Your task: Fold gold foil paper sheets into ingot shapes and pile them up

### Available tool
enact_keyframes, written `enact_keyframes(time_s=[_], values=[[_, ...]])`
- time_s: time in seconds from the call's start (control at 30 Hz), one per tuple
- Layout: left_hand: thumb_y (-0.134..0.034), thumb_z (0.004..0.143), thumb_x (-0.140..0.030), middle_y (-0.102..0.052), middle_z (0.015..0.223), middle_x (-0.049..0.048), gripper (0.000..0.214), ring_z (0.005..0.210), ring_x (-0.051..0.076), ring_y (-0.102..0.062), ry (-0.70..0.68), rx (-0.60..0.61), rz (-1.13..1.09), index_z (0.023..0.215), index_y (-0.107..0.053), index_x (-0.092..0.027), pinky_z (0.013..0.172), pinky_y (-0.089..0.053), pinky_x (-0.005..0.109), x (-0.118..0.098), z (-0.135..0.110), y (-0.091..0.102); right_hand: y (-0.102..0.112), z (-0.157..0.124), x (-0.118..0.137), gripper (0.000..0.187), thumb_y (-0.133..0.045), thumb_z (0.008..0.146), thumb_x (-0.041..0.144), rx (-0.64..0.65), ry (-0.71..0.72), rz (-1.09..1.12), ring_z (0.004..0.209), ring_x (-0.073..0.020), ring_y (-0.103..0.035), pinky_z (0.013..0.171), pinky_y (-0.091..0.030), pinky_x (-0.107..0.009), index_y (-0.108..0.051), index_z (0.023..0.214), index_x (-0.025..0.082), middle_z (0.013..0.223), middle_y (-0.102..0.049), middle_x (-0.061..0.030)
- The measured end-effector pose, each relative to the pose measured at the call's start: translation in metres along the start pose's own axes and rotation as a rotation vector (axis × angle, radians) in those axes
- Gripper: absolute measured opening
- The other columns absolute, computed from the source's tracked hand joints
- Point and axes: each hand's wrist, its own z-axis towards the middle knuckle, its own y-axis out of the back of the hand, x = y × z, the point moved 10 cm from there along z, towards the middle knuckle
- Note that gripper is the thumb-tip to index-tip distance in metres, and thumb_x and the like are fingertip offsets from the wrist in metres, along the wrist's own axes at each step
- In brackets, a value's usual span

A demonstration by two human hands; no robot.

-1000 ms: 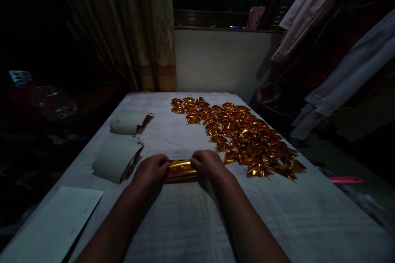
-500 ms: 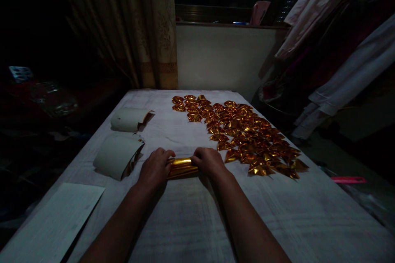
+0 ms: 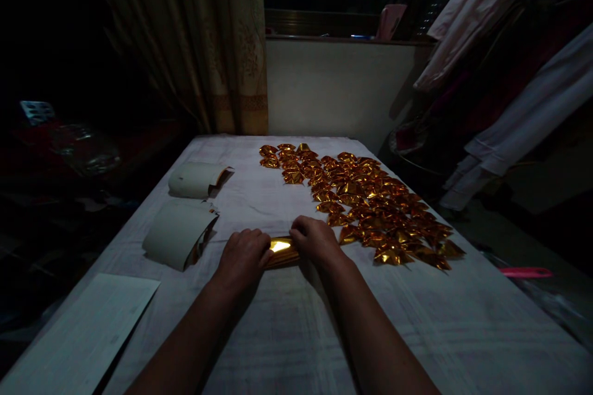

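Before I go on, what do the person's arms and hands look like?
The left hand and right hand are ungloved. No watch or bracelet shows, and no sleeve covers the left forearm or right forearm in view. Too dim to judge small markings.

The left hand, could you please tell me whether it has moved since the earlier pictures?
Yes: the left hand has shifted to the right, away from the nearer curved grey sheet.

This looks like someone's home: a patterned curtain (image 3: 234, 43) hangs beside a windowsill (image 3: 343, 41) holding a pink container (image 3: 390, 21), and clothes (image 3: 532, 112) hang nearby
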Motion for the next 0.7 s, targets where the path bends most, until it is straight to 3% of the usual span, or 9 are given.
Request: enact_keyframes(time_s=[0.1, 0.23, 0.4, 0.7], values=[[-0.059, 0.093, -0.028, -0.071, 0.104, 0.0082, 0.013, 0.099, 0.026, -0.061, 0.001, 0.002, 0.004, 0.099, -0.068, -0.021, 0.083, -0.039, 0.038, 0.001, 0.001, 0.000, 0.002, -0.002, 0.022, 0.018, -0.060, 0.093, 0.025, 0.032, 0.118, 0.025, 0.090, -0.0151, -0.064, 0.077, -0.041, -0.024, -0.075, 0.102, 0.024, 0.102, -0.075, -0.0028], [-0.058, 0.094, -0.029, -0.070, 0.102, 0.0076, 0.012, 0.100, 0.027, -0.061, 0.002, 0.006, 0.006, 0.097, -0.067, -0.021, 0.082, -0.039, 0.037, 0.002, 0.001, -0.001, -0.018, -0.007, 0.042, 0.017, -0.064, 0.088, 0.021, 0.173, 0.240, -0.002, 0.089, -0.0154, -0.065, 0.076, -0.040, -0.023, -0.077, 0.099, 0.024, 0.098, -0.075, -0.0023], [-0.058, 0.094, -0.029, -0.069, 0.102, 0.0073, 0.011, 0.099, 0.026, -0.061, 0.012, 0.009, 0.002, 0.096, -0.066, -0.022, 0.081, -0.040, 0.036, 0.002, 0.000, 0.000, -0.035, -0.009, 0.037, 0.014, -0.066, 0.085, 0.023, 0.242, 0.214, -0.058, 0.082, -0.0175, -0.065, 0.068, -0.037, -0.026, -0.079, 0.091, 0.023, 0.091, -0.076, -0.0038], [-0.056, 0.093, -0.031, -0.067, 0.107, 0.0086, 0.014, 0.104, 0.027, -0.059, 0.022, 0.016, 0.013, 0.100, -0.064, -0.022, 0.083, -0.041, 0.038, 0.002, -0.002, -0.003, -0.033, -0.013, 0.036, 0.012, -0.070, 0.084, 0.031, 0.282, 0.168, -0.105, 0.081, -0.0182, -0.066, 0.061, -0.032, -0.026, -0.077, 0.091, 0.025, 0.092, -0.076, -0.0027]])
